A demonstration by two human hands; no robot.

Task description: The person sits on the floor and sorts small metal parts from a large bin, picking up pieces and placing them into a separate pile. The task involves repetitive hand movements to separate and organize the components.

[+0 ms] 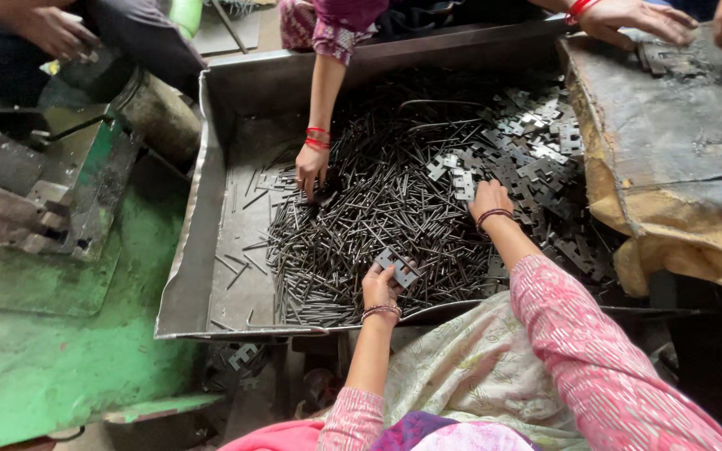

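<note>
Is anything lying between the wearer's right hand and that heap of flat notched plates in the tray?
Nothing visible does. The right hand already rests at the edge of the flat notched plates, among the thin metal rods. The left hand holds one plate. Another person's hand works farther left in the tray.

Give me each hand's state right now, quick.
Left hand: closed, grip on a flat notched metal plate above the metal pins.
Right hand: knuckles up, reaching into the loose plates; whether it holds anything cannot be told.
</note>
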